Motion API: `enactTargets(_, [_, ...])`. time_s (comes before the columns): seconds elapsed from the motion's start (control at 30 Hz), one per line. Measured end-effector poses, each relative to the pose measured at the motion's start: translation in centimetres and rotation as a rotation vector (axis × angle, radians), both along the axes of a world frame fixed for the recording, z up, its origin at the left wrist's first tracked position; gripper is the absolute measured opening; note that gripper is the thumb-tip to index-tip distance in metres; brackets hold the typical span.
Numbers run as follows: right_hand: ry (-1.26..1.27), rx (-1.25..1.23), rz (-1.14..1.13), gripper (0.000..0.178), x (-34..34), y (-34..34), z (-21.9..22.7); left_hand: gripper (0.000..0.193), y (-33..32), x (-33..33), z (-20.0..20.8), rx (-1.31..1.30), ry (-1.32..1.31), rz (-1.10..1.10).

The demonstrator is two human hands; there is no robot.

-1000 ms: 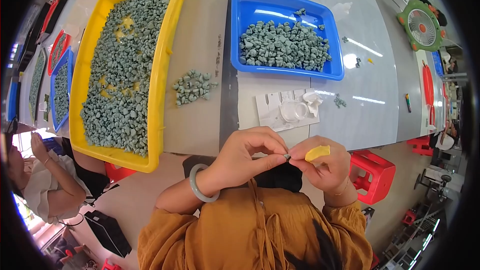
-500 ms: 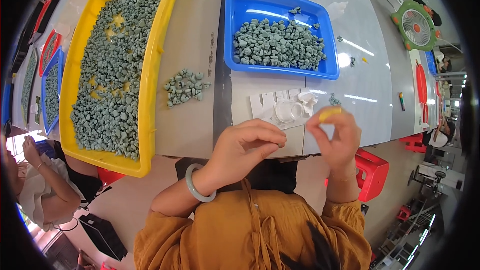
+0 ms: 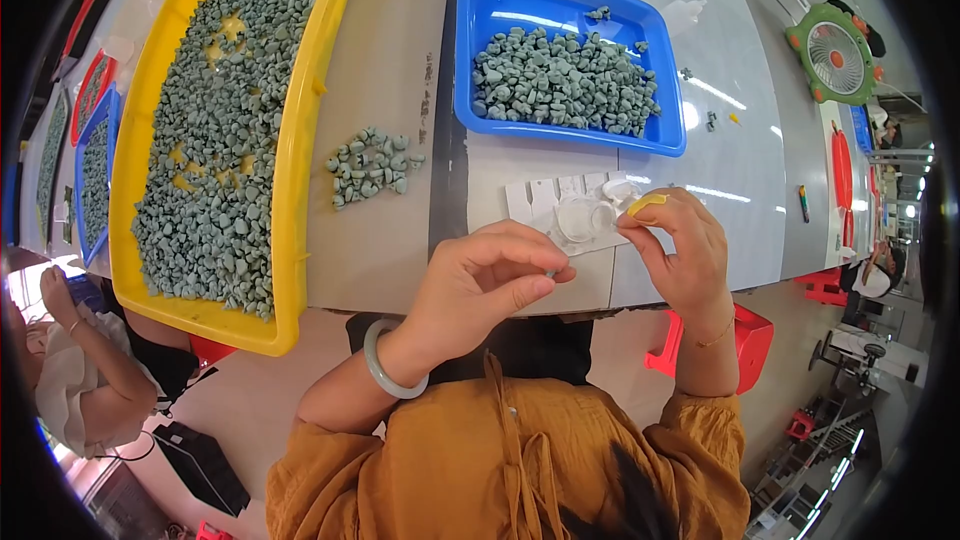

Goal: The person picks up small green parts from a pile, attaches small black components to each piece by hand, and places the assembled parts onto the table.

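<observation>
My left hand (image 3: 490, 275), with a pale bangle on its wrist, is closed in a pinch. A tiny bit of a small grey-green piece (image 3: 550, 274) shows at its fingertips; the fingers hide the rest. My right hand (image 3: 683, 248) has a yellow covering (image 3: 647, 203) on its index finger. Thumb and index meet beside a clear round dish (image 3: 576, 219), and whatever is between them is too small to make out. The dish stands on a white slotted card (image 3: 532, 202), next to a crumpled white wad (image 3: 619, 189).
A blue tray (image 3: 676, 130) of grey-green stone-like pieces lies beyond my hands. Left of it sits a loose pile of pieces (image 3: 372, 166), then a large yellow tray (image 3: 292, 240) full of them. A green fan (image 3: 835, 52) is far right; a red stool (image 3: 752, 345) stands below the table.
My right hand has turned and come down with its fingertips beside the round dish. My left hand stays in nearly the same place, and the small piece now shows at its fingertips.
</observation>
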State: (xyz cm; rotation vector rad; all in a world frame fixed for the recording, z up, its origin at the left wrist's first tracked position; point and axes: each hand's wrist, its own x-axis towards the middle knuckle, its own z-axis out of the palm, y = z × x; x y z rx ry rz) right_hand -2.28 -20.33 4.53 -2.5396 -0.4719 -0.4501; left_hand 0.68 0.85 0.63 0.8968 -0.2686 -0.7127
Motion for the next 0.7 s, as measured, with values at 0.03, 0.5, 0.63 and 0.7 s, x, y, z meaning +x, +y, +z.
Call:
enactTargets(0.03, [0.001, 0.001, 0.000, 0.027, 0.0, 0.0, 0.0, 0.012, 0.0, 0.0, 0.2, 0.001, 0.071, -0.003])
enactTargets(0.5, [0.141, 0.454, 0.070, 0.037, -1.9, 2.8, 0.5, 0.021, 0.1, 0.3, 0.0, 0.001, 0.024, -0.024])
enactTargets(0.63, [0.019, 0.495, 0.050, 0.027, -2.0, 4.3, -0.8, 0.024, 0.2, 0.1, -0.1, 0.011, 0.065, -0.027])
enactTargets(0.7, [-0.018, 0.496, 0.056, 0.027, -1.9, 4.6, -1.2, 0.024, 0.2, 0.0, -0.3, 0.002, 0.077, -0.021])
